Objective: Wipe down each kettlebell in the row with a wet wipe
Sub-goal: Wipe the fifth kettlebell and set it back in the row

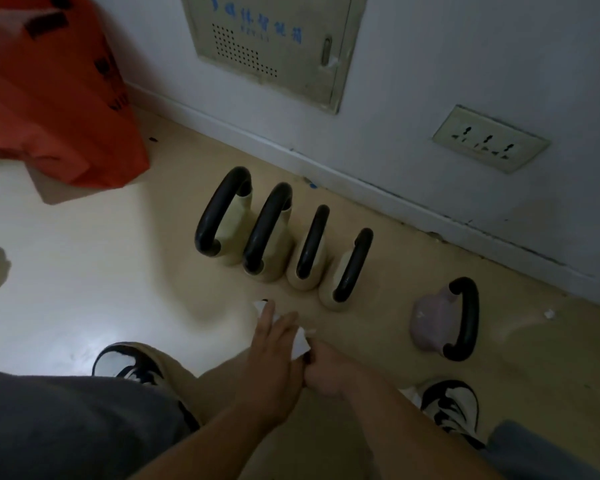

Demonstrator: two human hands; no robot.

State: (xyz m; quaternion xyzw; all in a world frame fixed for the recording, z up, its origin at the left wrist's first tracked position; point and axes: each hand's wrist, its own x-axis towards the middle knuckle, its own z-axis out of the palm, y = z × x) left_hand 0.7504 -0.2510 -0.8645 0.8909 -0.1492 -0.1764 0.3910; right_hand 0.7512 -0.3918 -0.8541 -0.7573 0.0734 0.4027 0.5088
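Right hand (pixel 326 370) grip pinching wet wipe (pixel 300 342) | left hand (pixel 274 336) flat | beige floor (pixel 118 271)

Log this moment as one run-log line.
stage: wipe prep | left hand: open against wet wipe | right hand: pinching wet wipe | kettlebells: untouched

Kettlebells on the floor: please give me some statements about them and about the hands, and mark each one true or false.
1. Four cream kettlebells stand close together in a row. True.
2. The pink kettlebell touches that row. False: it stands apart, to the right.
3. The right hand pinches the wet wipe. True.
4. The left hand grips a kettlebell handle. False: its straight fingers lie against the wipe.
5. The handles are white. False: black.
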